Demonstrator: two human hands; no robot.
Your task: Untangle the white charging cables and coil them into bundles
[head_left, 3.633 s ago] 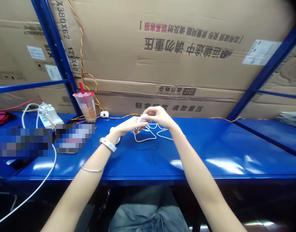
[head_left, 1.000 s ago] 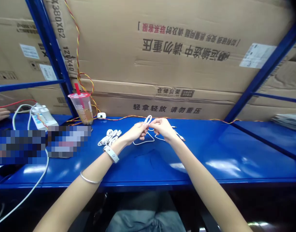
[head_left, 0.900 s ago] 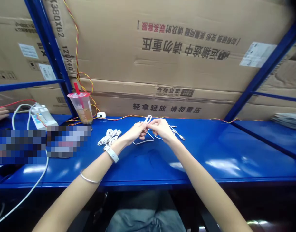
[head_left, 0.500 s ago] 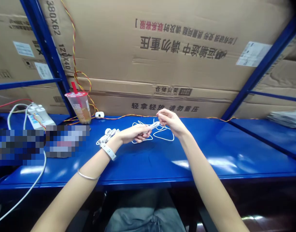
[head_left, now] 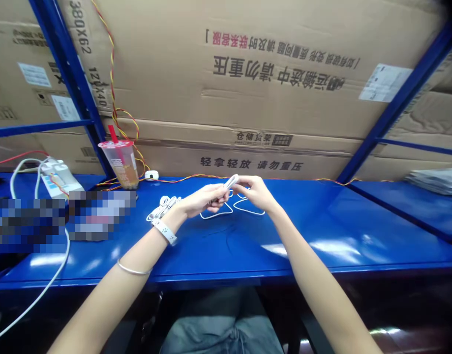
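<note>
My left hand (head_left: 207,199) is closed around a folded bundle of white cable (head_left: 231,182), whose looped end sticks out past the fingertips. At that end, my right hand (head_left: 254,191) has its thumb and fingers brought together on the cable. Loose loops of the same white cable (head_left: 250,211) lie on the blue tabletop (head_left: 226,250) behind and below the hands. A second white cable, coiled and tied (head_left: 163,207), rests on the tabletop beside my left wrist, partly behind it. My fingers hide where the strand passes between the two hands.
A drink cup with a red straw (head_left: 120,162) stands at the back left, near a small white case (head_left: 151,175). Further left are a white power strip (head_left: 61,177) and a blurred-out flat object (head_left: 102,216). Thin twisted wires (head_left: 196,176) run along the cardboard (head_left: 285,113).
My right hand has lowered and come in to the cable end at my left hand. The bundle in my left hand has risen slightly and now points more upward.
</note>
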